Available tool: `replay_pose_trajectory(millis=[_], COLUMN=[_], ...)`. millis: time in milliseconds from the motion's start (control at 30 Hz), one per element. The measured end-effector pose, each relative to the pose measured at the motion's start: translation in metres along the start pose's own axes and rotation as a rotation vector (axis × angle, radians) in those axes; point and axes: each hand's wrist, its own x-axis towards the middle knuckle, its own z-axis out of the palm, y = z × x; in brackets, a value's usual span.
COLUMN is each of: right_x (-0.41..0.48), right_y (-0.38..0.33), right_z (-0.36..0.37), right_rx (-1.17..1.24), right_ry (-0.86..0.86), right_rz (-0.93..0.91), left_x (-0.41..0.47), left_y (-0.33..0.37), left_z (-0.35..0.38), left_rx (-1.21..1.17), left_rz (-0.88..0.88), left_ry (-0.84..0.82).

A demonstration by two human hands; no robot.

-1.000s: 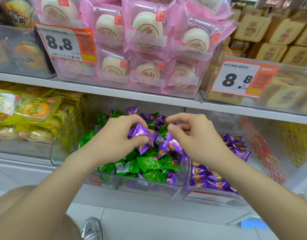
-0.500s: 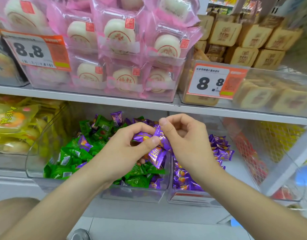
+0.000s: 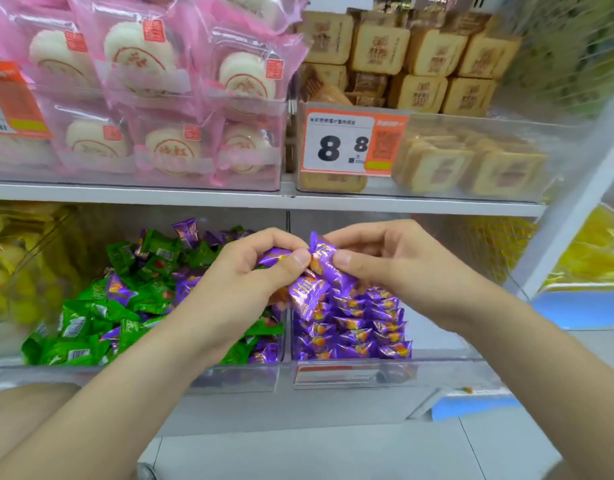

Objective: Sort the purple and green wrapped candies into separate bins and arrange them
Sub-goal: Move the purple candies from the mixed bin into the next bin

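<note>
A clear left bin [image 3: 229, 379] on the lower shelf holds green wrapped candies [image 3: 76, 344] with some purple ones [image 3: 116, 289] mixed in. The clear right bin [image 3: 437, 368] beside it holds purple candies [image 3: 361, 327] in rows. My left hand [image 3: 243, 282] grips a bunch of purple candies [image 3: 307, 296] above the divide between the bins. My right hand [image 3: 388, 261] pinches one purple candy [image 3: 324, 258] at the top of that bunch, thumb against the wrapper.
A white shelf edge [image 3: 367, 202] runs just above the hands. Above it stand pink-wrapped white cakes [image 3: 160, 98] and brown square pastries [image 3: 419, 64] with an 8.8 price tag [image 3: 340, 143]. Yellow packs [image 3: 7, 265] lie left; a blue-edged bin [image 3: 582, 306] stands right.
Both hands, with the purple candies, have moved right from over the green bin to the divide between the bins. The view has shifted right too.
</note>
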Motion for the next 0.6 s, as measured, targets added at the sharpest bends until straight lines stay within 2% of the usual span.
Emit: replay_pose_trajectory(millis=[100, 200, 267, 300, 400, 467, 600], right_x=[-0.013, -0.018, -0.019, -0.018, -0.014, -0.011, 0.004], right_y=[0.006, 0.020, 0.032, 0.038, 0.064, 0.080, 0.112], right_z=[-0.027, -0.045, -0.065, -0.077, -0.110, -0.120, -0.125], right_rx=[0.034, -0.041, -0.130, -0.244, -0.849, -1.031, -1.120], right_ry=[-0.085, -0.096, -0.028, 0.056, 0.356, 0.376, 0.302], right_rz=[0.020, 0.039, 0.043, 0.023, -0.052, -0.036, 0.035], left_x=[0.001, 0.001, 0.002, 0.001, 0.001, 0.005, 0.018], left_y=[0.002, -0.006, -0.011, -0.013, -0.019, -0.028, -0.047], left_z=[0.018, 0.035, 0.046, 0.052, 0.067, 0.077, 0.091], left_rx=[0.060, 0.391, 0.505, 0.528, 0.632, 0.651, 0.651], left_rz=[0.040, 0.230, 0.290, 0.291, 0.327, 0.311, 0.254], left_ry=[-0.033, 0.048, 0.080, 0.069, 0.010, 0.023, 0.068])
